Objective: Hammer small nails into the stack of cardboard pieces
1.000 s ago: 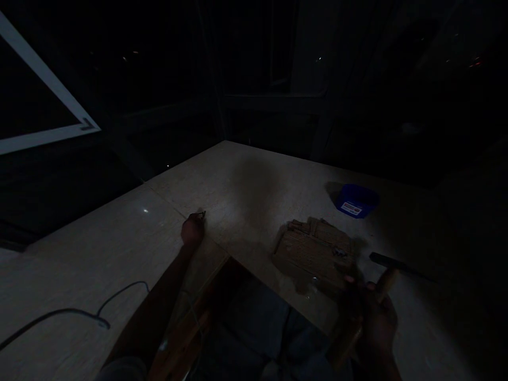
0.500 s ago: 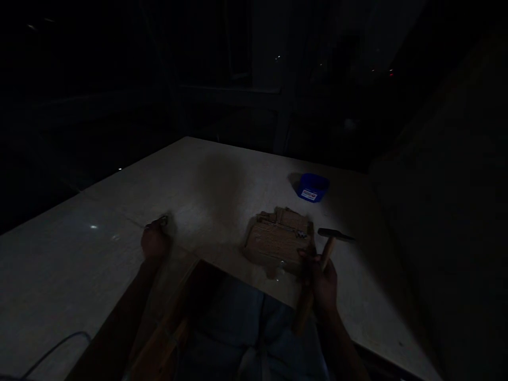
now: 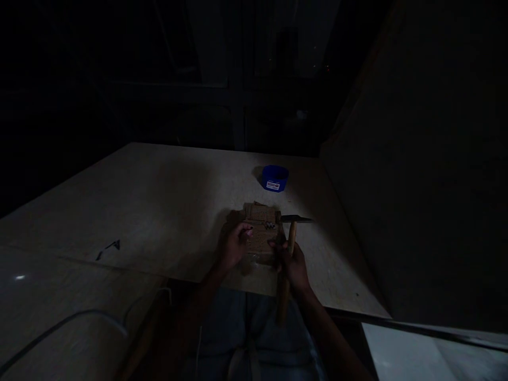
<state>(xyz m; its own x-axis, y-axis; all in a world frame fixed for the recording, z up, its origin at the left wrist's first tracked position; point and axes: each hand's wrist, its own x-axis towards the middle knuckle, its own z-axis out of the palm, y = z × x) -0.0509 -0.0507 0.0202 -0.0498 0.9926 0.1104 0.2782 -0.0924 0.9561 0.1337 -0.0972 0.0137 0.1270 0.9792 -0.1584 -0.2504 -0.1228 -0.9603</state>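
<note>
In dim light, my right hand (image 3: pixel 294 269) is wrapped round the wooden handle of a hammer (image 3: pixel 292 233). The hammer's dark head points up and away from me, just right of a rough brown block or slab (image 3: pixel 261 242) on the table. My left hand (image 3: pixel 234 247) is over the left part of this slab, thumb and fingers pinched together. A small pinkish spot shows at the fingertips, too dim to name. Small grey metallic pieces (image 3: pixel 270 225) lie on the slab between the hands and its far part.
A blue plastic tub (image 3: pixel 274 179) with a white label stands beyond the slab on the pale table (image 3: pixel 190 211). A thin dark object (image 3: pixel 109 248) lies to the left. A grey cable (image 3: pixel 79 315) curves at lower left. A dark upright panel (image 3: pixel 416 185) borders the right side.
My view has turned to the right. My left hand has moved from the left of the table to the slab, leaving the thin dark object behind. My right hand still holds the hammer.
</note>
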